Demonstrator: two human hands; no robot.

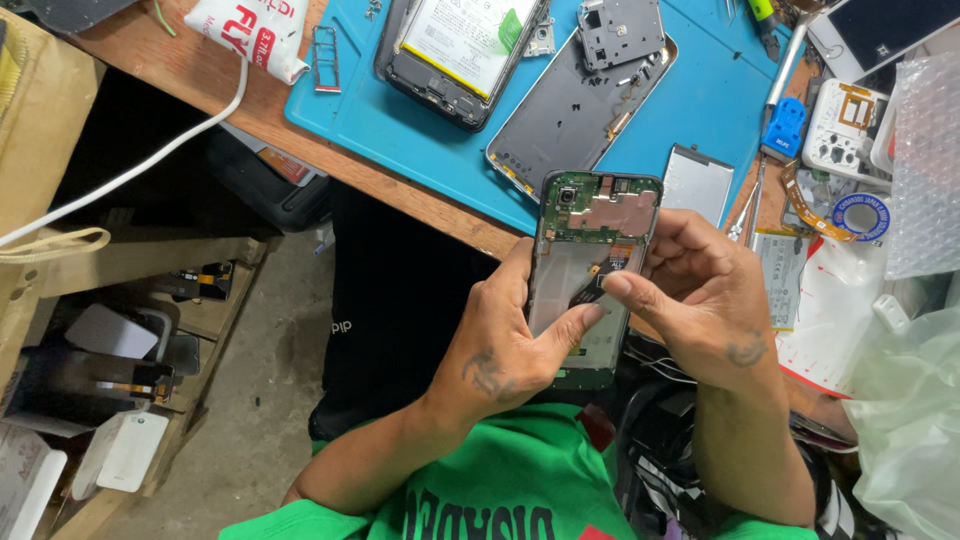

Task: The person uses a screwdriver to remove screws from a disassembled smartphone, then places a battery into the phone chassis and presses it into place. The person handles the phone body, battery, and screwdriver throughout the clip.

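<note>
Copper-shielded opened phone (592,262) is gripped by both hands, left hand (510,335) and right hand (700,300) pinching a black flex strip (592,292) inside; freeing it seemingly needs gentle, steady pulling.

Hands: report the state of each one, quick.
Left hand: closed on the opened phone, thumb on its inside.
Right hand: closed on the same phone.
</note>
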